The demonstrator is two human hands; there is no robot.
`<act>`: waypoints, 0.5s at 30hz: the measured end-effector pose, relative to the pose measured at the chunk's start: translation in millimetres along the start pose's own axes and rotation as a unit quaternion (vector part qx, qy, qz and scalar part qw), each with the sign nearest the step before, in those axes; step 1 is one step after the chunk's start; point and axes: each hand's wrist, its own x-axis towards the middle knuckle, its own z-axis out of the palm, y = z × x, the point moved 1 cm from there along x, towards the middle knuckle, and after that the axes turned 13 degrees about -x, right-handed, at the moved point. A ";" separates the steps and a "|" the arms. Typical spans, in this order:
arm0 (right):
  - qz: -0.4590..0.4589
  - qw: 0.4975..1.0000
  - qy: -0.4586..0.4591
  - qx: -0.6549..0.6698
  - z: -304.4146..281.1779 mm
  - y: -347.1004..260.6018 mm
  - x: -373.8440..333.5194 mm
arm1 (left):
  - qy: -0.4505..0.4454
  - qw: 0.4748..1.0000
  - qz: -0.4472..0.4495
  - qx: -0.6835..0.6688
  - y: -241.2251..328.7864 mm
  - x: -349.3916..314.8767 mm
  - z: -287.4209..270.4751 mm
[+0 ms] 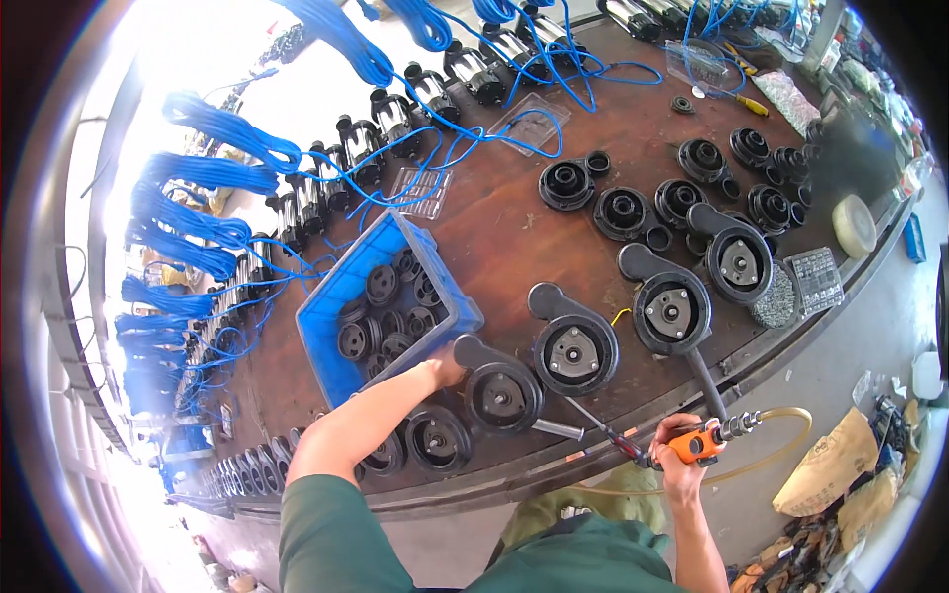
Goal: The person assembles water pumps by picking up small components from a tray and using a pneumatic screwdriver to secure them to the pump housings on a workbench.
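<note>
My left hand [440, 371] rests on the brown workbench [514, 232], touching the spout of a black pump housing [499, 390] beside the blue crate [348, 287]. My right hand [682, 457] grips an orange air screwdriver [697, 445] with a hose on its back end. The tool's long bit points left toward that housing. More black housings [573, 346] with grey centre plates lie in a row running up to the right.
The blue crate holds several black round parts. Steel motors with blue cables [395, 114] line the far side. Black caps [623, 212], clear trays [420, 193], a screw box [816, 277] and a tape roll [853, 225] lie at the right. Sacks [825, 465] sit on the floor.
</note>
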 end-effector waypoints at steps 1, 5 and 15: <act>-0.017 1.000 -0.002 -0.005 0.7 -3.1 1.5 | -0.016 0.999 0.009 0.037 4.3 -4.4 0.4; -0.056 0.998 -0.032 0.019 27.1 -36.5 -4.5 | 0.007 0.984 -0.172 0.045 97.5 -46.9 -61.3; -0.261 0.936 -0.153 0.178 139.5 -123.7 -36.1 | 0.378 0.475 0.034 -0.794 257.6 -177.2 -16.4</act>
